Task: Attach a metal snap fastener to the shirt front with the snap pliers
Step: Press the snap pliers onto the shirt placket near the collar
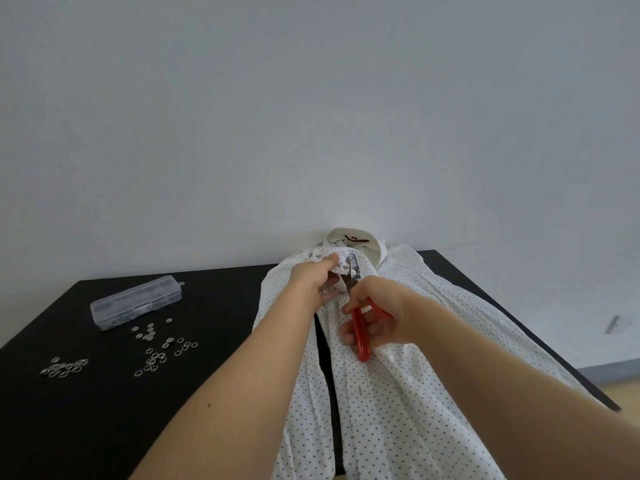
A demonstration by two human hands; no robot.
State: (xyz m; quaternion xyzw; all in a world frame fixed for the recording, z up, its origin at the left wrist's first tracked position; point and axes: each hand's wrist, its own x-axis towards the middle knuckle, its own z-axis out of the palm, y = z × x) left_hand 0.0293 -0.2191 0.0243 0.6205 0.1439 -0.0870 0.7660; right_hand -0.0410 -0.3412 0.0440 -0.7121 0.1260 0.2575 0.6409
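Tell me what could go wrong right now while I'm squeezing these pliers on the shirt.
The left hand pinches the shirt placket right beside the head of the snap pliers, so a fingertip could get nipped. The fabric there is bunched, so the snap may set crooked or catch an extra layer. The right hand grips one-handed; the pliers might twist.

Black desk [214, 306] has a dotted white shirt [398, 393] spread down its right side, a clear plastic box [135, 304] near the back-left, loose snap rings [152, 351] scattered in front.

shirt [398, 393] white, dark dots | pliers [361, 336] red handles | table [86, 410] black
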